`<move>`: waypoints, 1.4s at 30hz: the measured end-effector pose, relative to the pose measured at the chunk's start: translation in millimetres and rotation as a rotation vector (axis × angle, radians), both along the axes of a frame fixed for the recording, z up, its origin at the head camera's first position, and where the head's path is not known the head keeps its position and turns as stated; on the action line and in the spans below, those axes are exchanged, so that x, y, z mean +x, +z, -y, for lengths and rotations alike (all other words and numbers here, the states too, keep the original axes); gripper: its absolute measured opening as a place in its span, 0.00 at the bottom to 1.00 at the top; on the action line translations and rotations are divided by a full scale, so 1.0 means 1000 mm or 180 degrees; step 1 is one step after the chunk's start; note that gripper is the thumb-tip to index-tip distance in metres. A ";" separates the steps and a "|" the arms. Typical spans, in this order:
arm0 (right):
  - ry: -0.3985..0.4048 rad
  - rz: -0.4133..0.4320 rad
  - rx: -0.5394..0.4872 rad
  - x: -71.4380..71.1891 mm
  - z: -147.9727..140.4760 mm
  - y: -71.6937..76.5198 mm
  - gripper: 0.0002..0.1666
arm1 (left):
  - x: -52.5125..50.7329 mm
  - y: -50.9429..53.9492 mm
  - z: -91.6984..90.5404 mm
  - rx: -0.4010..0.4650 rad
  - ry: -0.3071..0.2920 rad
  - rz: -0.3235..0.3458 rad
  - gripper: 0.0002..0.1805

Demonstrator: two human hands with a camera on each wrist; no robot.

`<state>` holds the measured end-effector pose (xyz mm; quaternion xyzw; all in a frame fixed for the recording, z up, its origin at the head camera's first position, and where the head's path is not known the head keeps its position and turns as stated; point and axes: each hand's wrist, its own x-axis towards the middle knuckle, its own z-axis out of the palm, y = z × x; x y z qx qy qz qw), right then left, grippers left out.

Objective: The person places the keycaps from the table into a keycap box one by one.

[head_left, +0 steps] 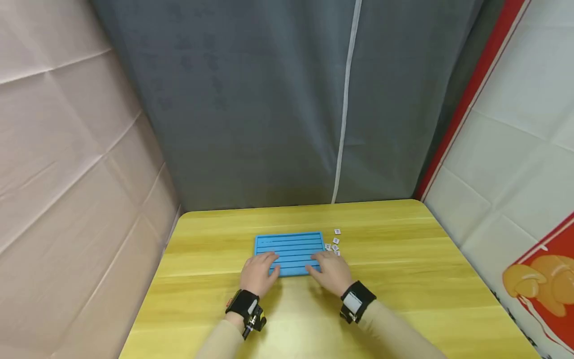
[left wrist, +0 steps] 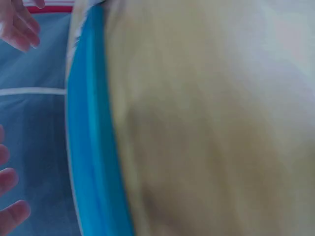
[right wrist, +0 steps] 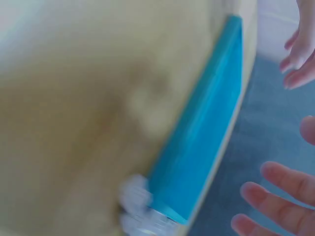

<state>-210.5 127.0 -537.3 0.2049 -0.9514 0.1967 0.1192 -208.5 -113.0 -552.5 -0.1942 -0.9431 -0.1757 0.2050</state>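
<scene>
A blue ridged tray [head_left: 289, 244] with long parallel grooves lies flat on the table. My left hand [head_left: 258, 274] is over its near left corner, fingers spread and loosely bent. Over the near right corner is my right hand [head_left: 334, 273], its fingers apart too. Neither hand holds anything. In the left wrist view the tray's near edge [left wrist: 101, 128] runs below the fingertips, and the right wrist view shows a gap between the fingers [right wrist: 285, 189] and the tray [right wrist: 197, 137]. Small white square tiles with dark marks [head_left: 336, 241] lie beside the tray's right edge, partly hidden by my right hand.
The yellow wood-grain table [head_left: 381, 234] extends around the tray on all sides. A grey curtain [head_left: 269, 124] hangs behind the table's far edge. Pale cloth walls stand at the left [head_left: 89, 199] and right [head_left: 502, 149].
</scene>
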 end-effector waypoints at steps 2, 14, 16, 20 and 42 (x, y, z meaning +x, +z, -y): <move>-0.0004 -0.0013 -0.0082 0.010 -0.005 -0.009 0.18 | 0.004 -0.008 -0.003 -0.0062 -0.0065 -0.0005 0.14; -0.0676 0.0237 -0.0179 0.003 -0.062 -0.028 0.15 | 0.019 -0.019 -0.049 -0.0273 -0.0441 0.0246 0.14; -0.0784 0.0390 -0.0201 -0.001 -0.069 -0.028 0.16 | 0.019 -0.018 -0.061 -0.0356 -0.0527 0.0286 0.15; -0.0924 0.0604 -0.0187 -0.005 -0.075 -0.029 0.17 | 0.017 -0.017 -0.080 -0.0421 -0.0700 0.0277 0.16; -0.0477 0.0554 -0.0198 -0.011 -0.064 -0.025 0.03 | -0.001 -0.041 -0.128 -0.0924 -0.0650 0.0130 0.15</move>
